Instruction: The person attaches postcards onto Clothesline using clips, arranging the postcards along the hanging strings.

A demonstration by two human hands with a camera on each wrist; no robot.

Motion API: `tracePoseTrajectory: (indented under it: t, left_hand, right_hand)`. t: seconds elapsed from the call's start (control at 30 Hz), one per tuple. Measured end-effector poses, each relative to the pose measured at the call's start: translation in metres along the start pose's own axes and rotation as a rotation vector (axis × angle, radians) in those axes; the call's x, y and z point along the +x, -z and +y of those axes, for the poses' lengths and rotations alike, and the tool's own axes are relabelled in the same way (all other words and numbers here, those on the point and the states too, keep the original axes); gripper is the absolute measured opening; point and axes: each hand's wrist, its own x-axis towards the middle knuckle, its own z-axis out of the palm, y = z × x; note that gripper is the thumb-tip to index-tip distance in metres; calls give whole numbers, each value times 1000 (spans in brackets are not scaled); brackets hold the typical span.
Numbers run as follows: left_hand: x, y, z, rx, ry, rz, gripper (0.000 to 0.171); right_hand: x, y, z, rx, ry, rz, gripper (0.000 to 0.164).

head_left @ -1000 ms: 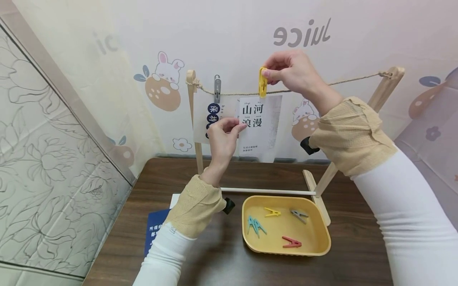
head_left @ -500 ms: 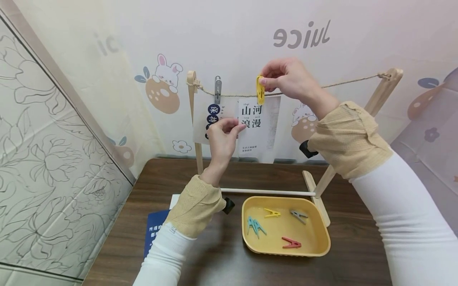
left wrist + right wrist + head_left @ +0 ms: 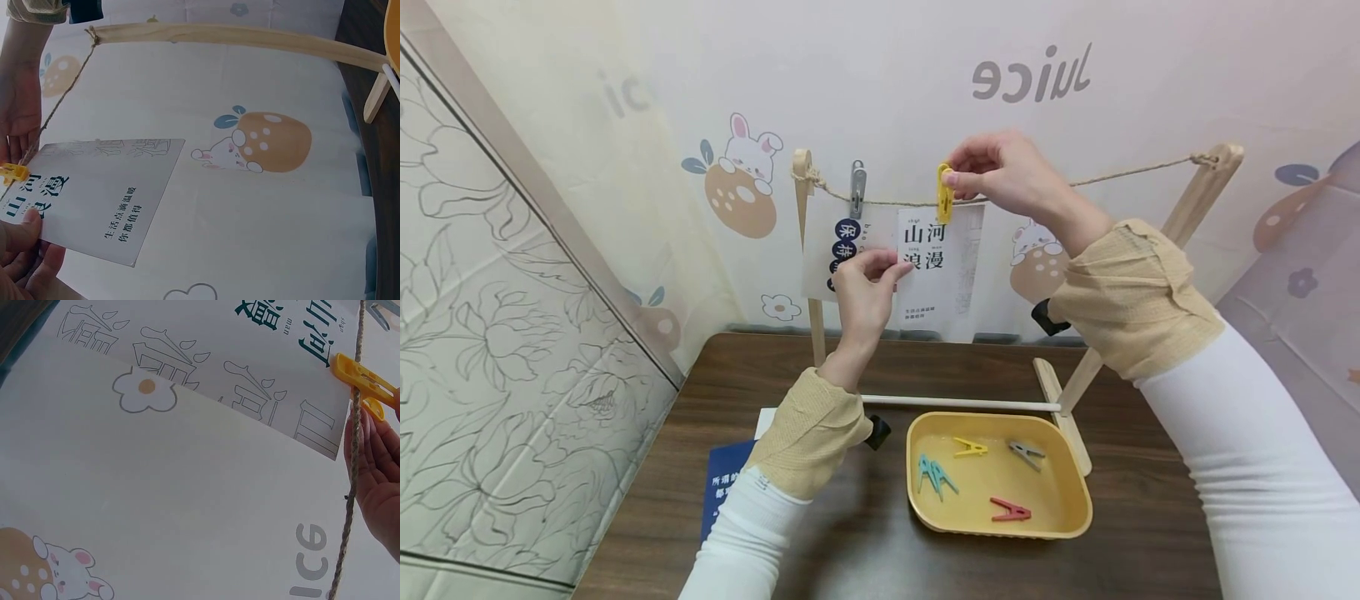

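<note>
My left hand pinches the left edge of a white card with dark printed characters, its thumb on the card's front in the left wrist view. The card's top edge lies at the twine. Above it my right hand grips a yellow clothespin, whose lower end overlaps the card's top edge. In the right wrist view the yellow clothespin straddles the twine, one leg in front and one behind. To the left, a grey clothespin holds another printed card on the twine, partly behind my left hand.
A wooden stand carries the twine between two posts. On the brown table a yellow tray contains several clothespins, yellow, grey, teal and red. Blue and white cards lie at left, partly under my left forearm.
My right hand has lowered the yellow clothespin, and its end now overlaps the card's top. The card has shifted slightly left; my left hand stays at its edge.
</note>
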Motion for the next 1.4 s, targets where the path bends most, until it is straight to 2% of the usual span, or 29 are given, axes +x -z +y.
tracePoseTrajectory:
  t: [0.17,0.4,0.8,1.03,1.2,1.33,1.4]
  left_hand:
    - [1,0,-1,13,-3,4,12]
    - [1,0,-3,40,-40,20,14]
    - [-3,3,-11,34,-62,1,15]
    - [-7,6,-13,17,-115,18,16]
    - [-11,7,-13,20,-131,18,16]
    - [-15,9,-14,33,-141,14,18]
    - [-17,10,-15,46,-157,19,18]
  right_hand:
    - [-1,0,1,-23,9,-23,30]
    - [-2,0,4,-39,41,-38,32]
    - [-8,-6,10,-101,104,23,34]
    - [-13,-8,13,-153,141,59,34]
    - [-22,-12,19,-234,236,159,35]
    - [-33,-18,24,-300,338,315,32]
    - [-38,-21,26,-297,371,397,30]
